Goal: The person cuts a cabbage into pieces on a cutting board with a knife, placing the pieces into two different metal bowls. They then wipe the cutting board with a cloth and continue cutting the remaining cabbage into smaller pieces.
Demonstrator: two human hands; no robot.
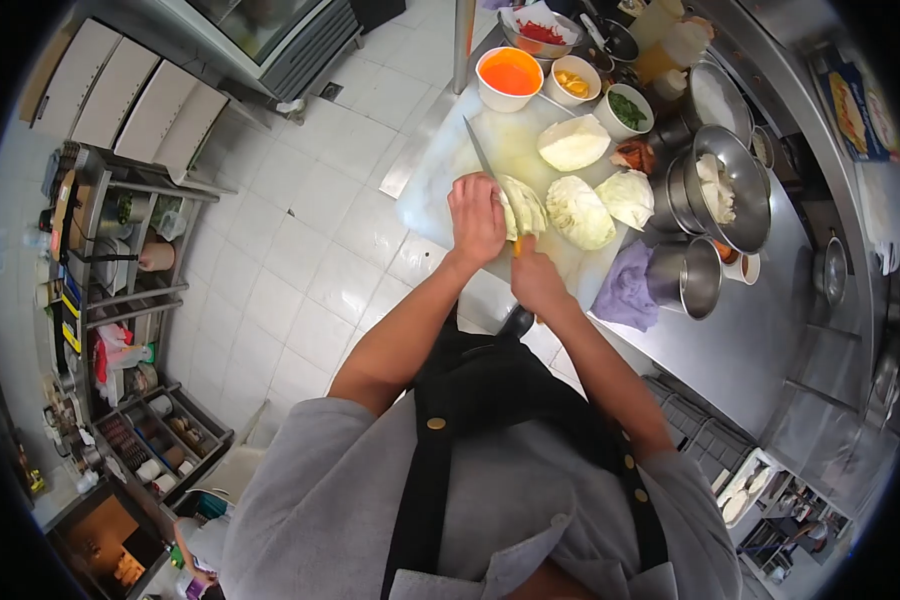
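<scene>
My right hand (542, 280) is wrapped round the orange handle of a kitchen knife (479, 145), whose long blade points away from me across the cutting board (440, 190). A piece of cut cabbage (526, 207) lies at the blade. My left hand (477, 218) is on the left side of this piece, fingers curled and pressed against it. Part of the blade is hidden by that hand and the cabbage. To the right on the board are more cabbage chunks: a pale one (573, 143), a leafy one (581, 213) and another (626, 198).
Behind the board stand a tub of orange liquid (510, 80), a tub of yellow pieces (573, 80) and a tub of chopped greens (625, 110). A purple cloth (626, 287), a metal pot (686, 279) and a metal bowl (745, 190) are at the right.
</scene>
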